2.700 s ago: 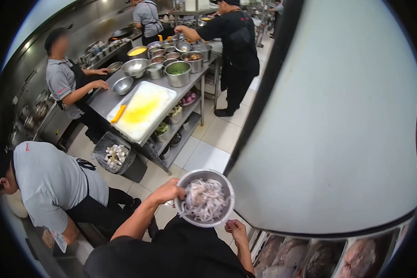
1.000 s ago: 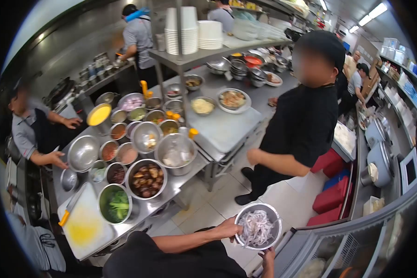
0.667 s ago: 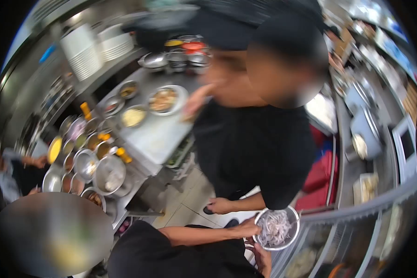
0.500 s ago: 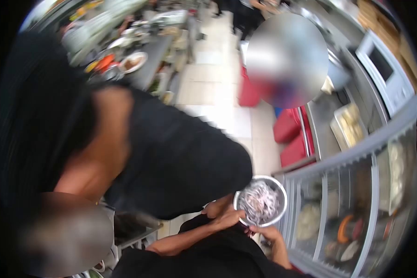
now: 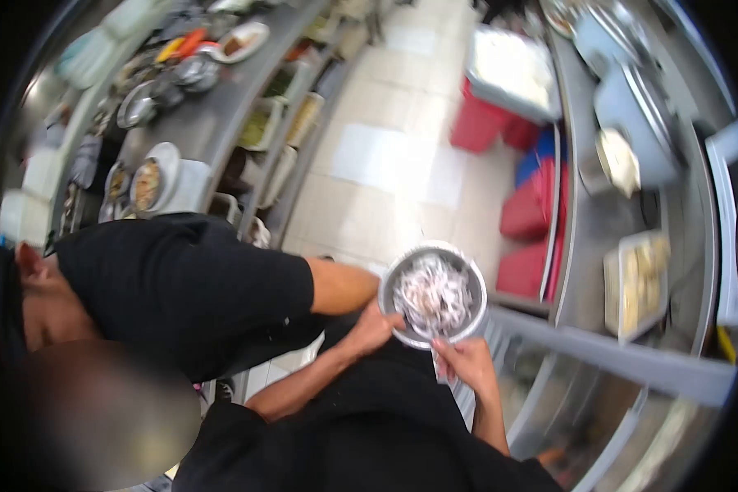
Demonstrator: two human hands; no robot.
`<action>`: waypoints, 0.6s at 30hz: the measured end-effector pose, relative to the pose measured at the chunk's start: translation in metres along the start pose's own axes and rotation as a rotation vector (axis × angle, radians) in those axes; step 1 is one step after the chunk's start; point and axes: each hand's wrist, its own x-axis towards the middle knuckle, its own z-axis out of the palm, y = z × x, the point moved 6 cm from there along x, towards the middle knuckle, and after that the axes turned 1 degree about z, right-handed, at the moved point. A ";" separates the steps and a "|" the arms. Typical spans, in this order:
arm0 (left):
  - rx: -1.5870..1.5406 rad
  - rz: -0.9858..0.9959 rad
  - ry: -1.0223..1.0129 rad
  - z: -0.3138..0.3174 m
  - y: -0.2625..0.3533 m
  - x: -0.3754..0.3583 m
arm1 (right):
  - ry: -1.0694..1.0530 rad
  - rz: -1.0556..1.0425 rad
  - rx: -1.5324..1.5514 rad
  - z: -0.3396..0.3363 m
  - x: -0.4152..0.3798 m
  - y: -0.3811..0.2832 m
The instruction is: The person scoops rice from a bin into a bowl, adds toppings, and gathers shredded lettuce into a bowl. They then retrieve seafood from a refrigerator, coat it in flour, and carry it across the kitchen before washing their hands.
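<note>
I carry a round metal bowl (image 5: 395, 280) filled with pale, purplish sliced strips (image 5: 435, 293) in front of my chest. My left hand (image 5: 375, 326) grips the bowl's near left rim. My right hand (image 5: 466, 362) supports it from below at the near right side. A person in a black shirt (image 5: 184, 287) passes close on my left, their bare forearm (image 5: 344, 287) almost touching the bowl.
A steel prep table (image 5: 197, 123) with plates and bowls of food runs along the upper left. A steel counter (image 5: 623, 213) with trays stands to the right, red crates (image 5: 529, 209) under it. Tiled floor (image 5: 385, 156) lies between them.
My view has swung right and down as I walk along the aisle. The person in black, who stood ahead of me, has slid past to my left. Both hands stay on the bowl.
</note>
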 end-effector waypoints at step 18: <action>-0.559 0.089 0.700 -0.089 0.087 -0.020 | -0.530 -1.305 -1.124 0.139 0.065 -0.270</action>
